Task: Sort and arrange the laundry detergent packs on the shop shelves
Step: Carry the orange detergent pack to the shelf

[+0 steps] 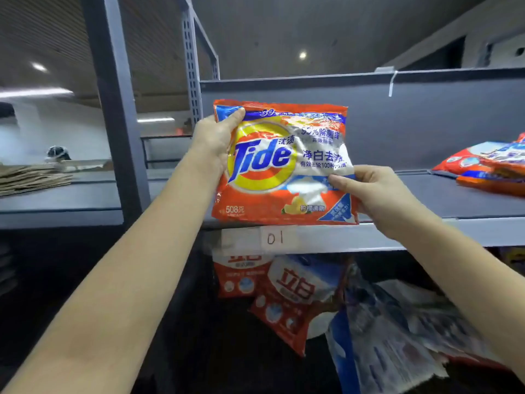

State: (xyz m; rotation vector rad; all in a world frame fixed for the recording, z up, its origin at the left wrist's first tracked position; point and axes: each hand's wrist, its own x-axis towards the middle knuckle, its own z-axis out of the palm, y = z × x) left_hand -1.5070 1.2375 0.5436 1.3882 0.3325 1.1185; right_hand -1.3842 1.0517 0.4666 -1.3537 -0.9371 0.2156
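Shelf (426,194), raised hands (216,137) around pack (281,163)

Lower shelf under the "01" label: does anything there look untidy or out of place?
Yes. The red-and-white detergent packs and blue-and-white packs lie tilted and overlapping in a heap, not in rows.
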